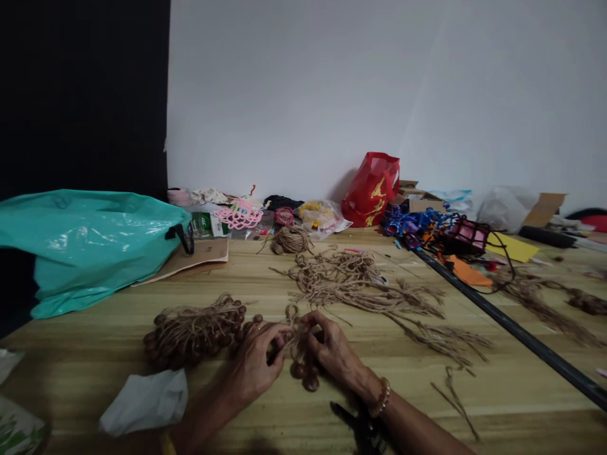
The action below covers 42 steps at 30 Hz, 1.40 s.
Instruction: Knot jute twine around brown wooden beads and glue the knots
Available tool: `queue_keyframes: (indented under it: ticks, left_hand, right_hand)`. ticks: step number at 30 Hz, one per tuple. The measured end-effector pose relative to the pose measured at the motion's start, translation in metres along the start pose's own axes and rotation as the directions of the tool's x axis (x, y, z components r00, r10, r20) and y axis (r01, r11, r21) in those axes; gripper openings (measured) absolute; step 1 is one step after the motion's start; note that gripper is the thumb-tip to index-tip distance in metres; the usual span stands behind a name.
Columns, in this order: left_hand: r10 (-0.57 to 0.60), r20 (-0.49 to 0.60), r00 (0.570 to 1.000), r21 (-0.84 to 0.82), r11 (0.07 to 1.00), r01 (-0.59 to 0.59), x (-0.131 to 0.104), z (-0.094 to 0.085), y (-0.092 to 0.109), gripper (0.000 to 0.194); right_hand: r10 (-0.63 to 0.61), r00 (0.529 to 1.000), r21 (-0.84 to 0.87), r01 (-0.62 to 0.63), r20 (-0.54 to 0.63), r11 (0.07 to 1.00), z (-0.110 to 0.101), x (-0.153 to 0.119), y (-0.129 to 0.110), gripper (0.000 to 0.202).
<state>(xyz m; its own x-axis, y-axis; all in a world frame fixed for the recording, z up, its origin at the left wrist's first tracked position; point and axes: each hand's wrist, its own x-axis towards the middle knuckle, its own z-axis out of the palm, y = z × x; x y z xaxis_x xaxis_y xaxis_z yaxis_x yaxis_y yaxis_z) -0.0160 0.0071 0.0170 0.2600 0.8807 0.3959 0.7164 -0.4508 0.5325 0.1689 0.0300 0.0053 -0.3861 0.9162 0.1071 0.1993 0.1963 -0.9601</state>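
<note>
Near the table's front, my left hand (263, 357) pinches a piece of brown twine (291, 314) with thumb and index finger. My right hand (327, 347) grips the same twine from the other side, its fingertips close to the left ones. Two round brown beads (304, 376) lie below the twine, between my hands. To the left of my left hand sits a bundle of corded brown beads (199, 328). Beyond my hands spreads a heap of knotted twine (346, 281). Under my right wrist lies a black-handled tool (360, 426), partly covered by the arm.
A turquoise plastic bag (95, 246) stands at the left, with crumpled white tissue (145, 401) nearer me. Along the wall are a twine ball (290, 239), a red bag (372, 189) and blue cord (408, 221). A long black bar (512, 325) crosses the right side.
</note>
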Motion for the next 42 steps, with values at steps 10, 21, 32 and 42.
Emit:
queue_keyframes:
  ticks: [10, 21, 32, 42]
  left_hand:
    - [-0.114, -0.219, 0.969, -0.092, 0.991, 0.096, 0.005, -0.002, -0.017, 0.024]
    - [-0.061, -0.212, 0.975, -0.116, 0.993, 0.037, 0.01, -0.008, -0.018, 0.021]
    - [-0.027, -0.237, 0.971, -0.072, 0.997, 0.01, 0.009, -0.005, -0.021, 0.019]
    - [0.017, -0.147, 0.989, -0.01, 1.0, -0.019, 0.004, 0.004, -0.026, 0.017]
  right_hand:
    - [-0.244, 0.969, -0.492, 0.196, -0.035, 0.848, -0.005, -0.001, 0.007, 0.023]
    - [-0.544, 0.79, -0.355, 0.614, 0.283, 0.705, 0.0, -0.01, -0.027, 0.028]
    - [-0.557, 0.779, -0.318, 0.627, 0.288, 0.711, 0.001, -0.008, -0.027, 0.012]
    - [-0.554, 0.773, -0.342, 0.634, 0.31, 0.693, 0.002, -0.006, -0.021, 0.022]
